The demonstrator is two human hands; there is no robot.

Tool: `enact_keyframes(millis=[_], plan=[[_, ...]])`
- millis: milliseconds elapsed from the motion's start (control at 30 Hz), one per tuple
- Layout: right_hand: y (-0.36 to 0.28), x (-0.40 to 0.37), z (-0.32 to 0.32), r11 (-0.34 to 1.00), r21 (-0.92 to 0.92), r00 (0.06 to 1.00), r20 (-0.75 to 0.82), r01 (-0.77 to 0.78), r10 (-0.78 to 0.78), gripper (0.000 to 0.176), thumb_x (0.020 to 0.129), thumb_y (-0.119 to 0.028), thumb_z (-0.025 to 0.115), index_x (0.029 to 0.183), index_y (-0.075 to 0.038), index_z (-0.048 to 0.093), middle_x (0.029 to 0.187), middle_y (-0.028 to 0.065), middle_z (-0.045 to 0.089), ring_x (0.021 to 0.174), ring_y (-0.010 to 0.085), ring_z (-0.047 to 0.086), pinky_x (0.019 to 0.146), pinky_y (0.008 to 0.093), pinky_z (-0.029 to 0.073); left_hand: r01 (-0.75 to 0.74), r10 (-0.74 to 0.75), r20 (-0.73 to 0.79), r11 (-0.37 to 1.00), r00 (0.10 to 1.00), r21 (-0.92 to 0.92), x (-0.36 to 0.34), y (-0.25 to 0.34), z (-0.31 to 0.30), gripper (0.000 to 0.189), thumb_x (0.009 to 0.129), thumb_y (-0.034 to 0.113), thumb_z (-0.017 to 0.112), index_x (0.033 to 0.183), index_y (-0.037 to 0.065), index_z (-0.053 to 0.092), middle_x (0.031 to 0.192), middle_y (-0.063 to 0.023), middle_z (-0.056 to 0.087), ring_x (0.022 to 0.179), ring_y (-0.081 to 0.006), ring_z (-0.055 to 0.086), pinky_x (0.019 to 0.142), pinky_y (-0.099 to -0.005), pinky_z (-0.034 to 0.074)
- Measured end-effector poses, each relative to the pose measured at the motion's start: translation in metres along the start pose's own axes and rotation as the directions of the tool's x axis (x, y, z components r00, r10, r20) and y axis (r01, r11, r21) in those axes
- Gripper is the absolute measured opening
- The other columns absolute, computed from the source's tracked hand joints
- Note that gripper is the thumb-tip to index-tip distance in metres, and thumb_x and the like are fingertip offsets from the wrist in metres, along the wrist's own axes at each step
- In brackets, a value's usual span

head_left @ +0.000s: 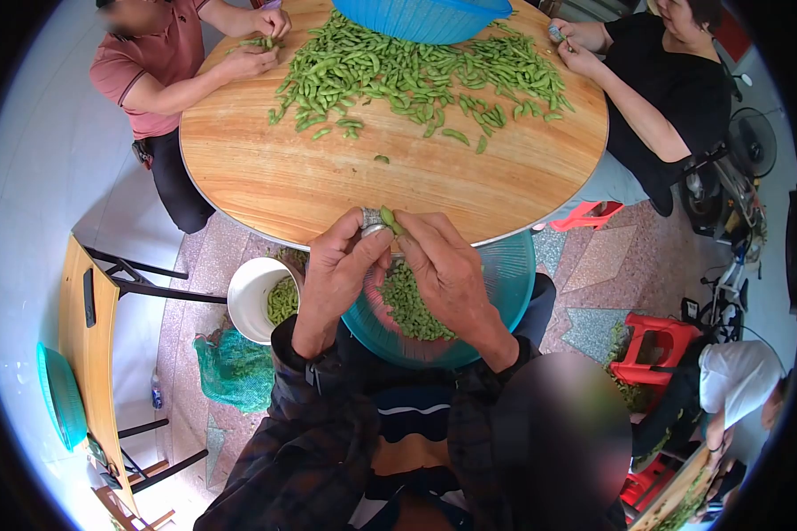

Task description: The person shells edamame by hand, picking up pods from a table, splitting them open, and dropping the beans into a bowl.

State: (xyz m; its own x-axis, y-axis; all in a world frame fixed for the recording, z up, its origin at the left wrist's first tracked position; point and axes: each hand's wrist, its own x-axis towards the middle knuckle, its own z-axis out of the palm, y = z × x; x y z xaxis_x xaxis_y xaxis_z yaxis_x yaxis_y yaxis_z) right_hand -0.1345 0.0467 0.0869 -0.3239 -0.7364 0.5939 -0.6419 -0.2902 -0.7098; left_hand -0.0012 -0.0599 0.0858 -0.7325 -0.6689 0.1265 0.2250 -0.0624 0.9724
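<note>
Over the near edge of the round wooden table [283,181], my two hands meet around one green pod [388,217]. My right hand [443,270] pinches the pod from its right side. My left hand [350,270] is closed around a small silvery object [374,219] at its fingertips, against the pod; what exactly it is cannot be made out. Below my hands a teal basin [505,292] rests on my lap, with shelled green beans [412,301] inside. A large heap of green pods [363,66] lies across the far half of the table, with a few loose pods nearer.
A blue basket [416,18] stands on the heap. Two people sit across the table, left and right, handling pods. A white bucket [255,301] and green net bag [235,367] are at left; red stools [651,350] and another person are at right.
</note>
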Motion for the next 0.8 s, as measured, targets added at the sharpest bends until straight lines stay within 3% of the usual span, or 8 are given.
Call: enact_keyframes(millis=[200, 467, 800], plan=[[0.001, -0.002, -0.002, 0.974, 0.14, 0.984, 0.03, -0.18, 0.177, 0.028, 0.099, -0.003, 0.06, 0.124, 0.006, 0.064, 0.108, 0.0195, 0.065, 0.091, 0.0344, 0.068, 0.075, 0.0356, 0.054, -0.002, 0.002, -0.005, 1.0, 1.0, 0.029, 0.001, -0.002, 0.002, 0.008, 0.102, 0.009, 0.06, 0.105, 0.002, 0.062, 0.074, 0.0013, 0.059, 0.059, -0.0039, 0.051, 0.052, -0.0194, 0.04], [0.011, -0.006, -0.001, 0.896, 0.343, 0.96, 0.099, -0.282, 0.264, 0.029, 0.102, -0.009, 0.058, 0.126, 0.006, 0.065, 0.1, 0.0117, 0.064, 0.077, 0.0168, 0.067, 0.069, 0.0276, 0.054, -0.018, 0.021, -0.02, 0.992, 1.0, 0.125, 0.002, -0.007, 0.0, 0.007, 0.102, 0.009, 0.061, 0.098, 0.003, 0.06, 0.071, 0.0032, 0.057, 0.057, -0.0029, 0.049, 0.049, -0.02, 0.037], [0.017, -0.004, -0.006, 0.752, 0.527, 0.917, 0.18, -0.396, 0.356, 0.029, 0.103, -0.012, 0.06, 0.125, 0.006, 0.065, 0.099, 0.0093, 0.066, 0.078, 0.0136, 0.067, 0.07, 0.0258, 0.055, -0.022, 0.023, -0.008, 0.993, 1.0, 0.12, 0.003, -0.004, 0.0, 0.01, 0.101, 0.01, 0.062, 0.096, 0.004, 0.059, 0.07, 0.0038, 0.055, 0.058, -0.003, 0.048, 0.051, -0.0201, 0.038]])
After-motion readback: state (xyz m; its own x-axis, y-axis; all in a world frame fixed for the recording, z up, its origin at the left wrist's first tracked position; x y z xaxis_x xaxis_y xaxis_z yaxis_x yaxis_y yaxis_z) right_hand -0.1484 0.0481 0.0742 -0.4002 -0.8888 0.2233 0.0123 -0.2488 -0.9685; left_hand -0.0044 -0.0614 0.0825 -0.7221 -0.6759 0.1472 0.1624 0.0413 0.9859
